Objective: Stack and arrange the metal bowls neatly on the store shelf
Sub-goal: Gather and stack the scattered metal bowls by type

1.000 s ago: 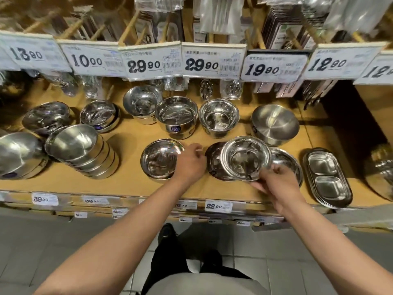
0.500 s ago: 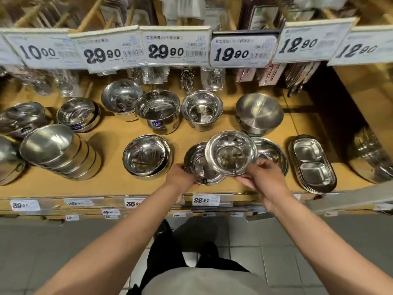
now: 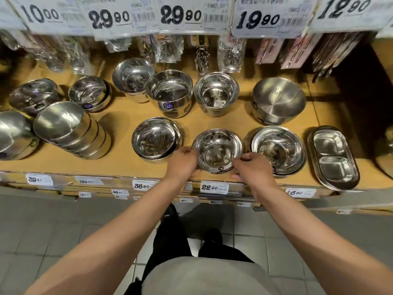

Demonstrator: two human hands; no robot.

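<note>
Sitting near the front edge of the wooden shelf (image 3: pixel 119 165), the small metal bowl (image 3: pixel 217 153) is shiny and round, with a wide flat rim and a deep middle that mirrors the lights above. It looks to be nested on at least one other of its kind, since a second rim peeks out underneath at the front. The left hand (image 3: pixel 183 165) has its fingers curled against the bowl's left rim, and the right hand (image 3: pixel 252 169) pinches the rim on the right side with thumb and fingertips, so both have hold of it.

Just to the left stands another stack of bowls (image 3: pixel 155 139), close to the left hand. Just to the right sits a wider bowl (image 3: pixel 278 150), and beyond that a pile of oval two-part trays (image 3: pixel 333 158). Behind, in a row, are a deep pot (image 3: pixel 169 93) with a blue sticker, a cup-like bowl (image 3: pixel 216 93) and a brushed steel bowl (image 3: pixel 277 101) tilted on its side. Far left, a leaning stack (image 3: pixel 70 128) lies tipped over. White price tags (image 3: pixel 214 186) line the shelf edge, and bigger ones (image 3: pixel 180 14) hang overhead.
</note>
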